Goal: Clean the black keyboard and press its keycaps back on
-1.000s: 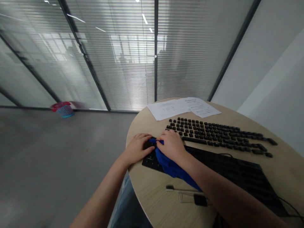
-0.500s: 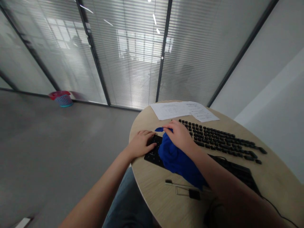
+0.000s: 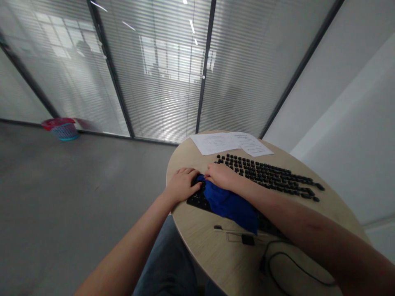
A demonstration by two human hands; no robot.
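Observation:
My right hand (image 3: 220, 176) pinches a blue cloth (image 3: 230, 205) and presses it on the black keyboard base (image 3: 197, 200). The cloth drapes over the middle of the base and hangs past its near edge. At the base's left end lies my left hand (image 3: 183, 186), fingers stretched over the far edge and thumb resting on top. Beyond my right forearm, loose black keycaps (image 3: 265, 170) are laid out in rows on the round wooden table (image 3: 212, 255). Much of the keyboard base is hidden under the cloth and my right arm.
White printed sheets (image 3: 216, 143) lie at the table's far side. Near me are a thin brush (image 3: 218, 227), a small tool with a wire loop and black handle (image 3: 247, 239), and a black cable (image 3: 290, 257). A pink and blue basket (image 3: 65, 130) stands on the floor.
My right hand has come down and slightly left, bringing the cloth's far edge onto the keyboard base beside my left thumb. The cloth lies flatter. My left hand stays in place.

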